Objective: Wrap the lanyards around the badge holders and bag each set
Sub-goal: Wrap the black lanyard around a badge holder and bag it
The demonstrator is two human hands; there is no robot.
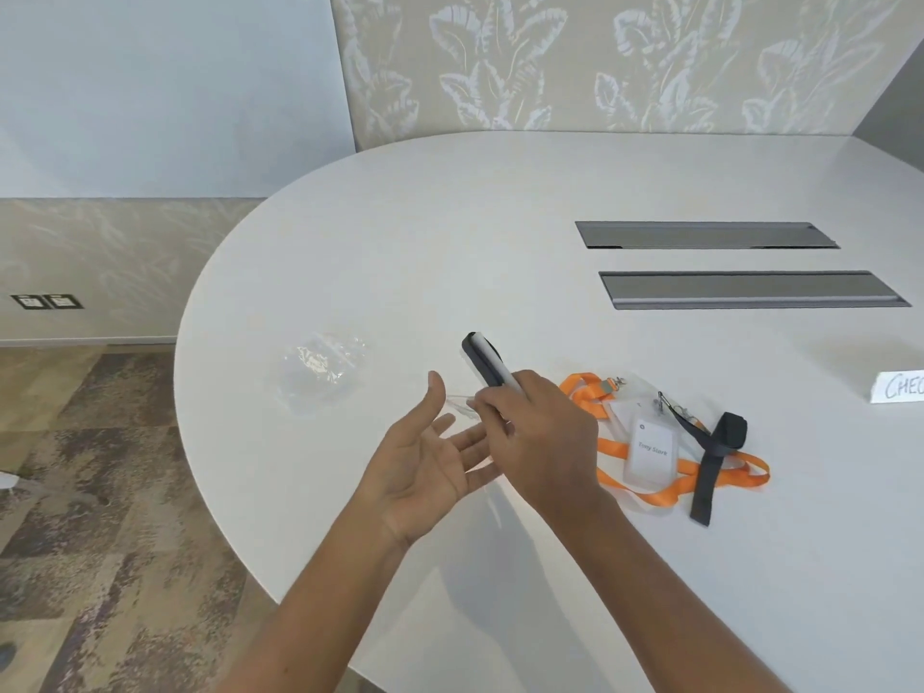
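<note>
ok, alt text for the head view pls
A person's right hand grips a badge holder wrapped in a black lanyard above a white table, the left hand open beside it. Orange and black lanyards with badge holders lie right, clear bags left.

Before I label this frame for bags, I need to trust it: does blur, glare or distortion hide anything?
Head view: wide-angle bends the table edge; the clear bag is faint, low contrast against white; the right hand looks slightly soft.

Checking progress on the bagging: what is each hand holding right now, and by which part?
The right hand grips the black-wrapped badge holder by its near end. The left hand is open, palm up, holding nothing.
</note>
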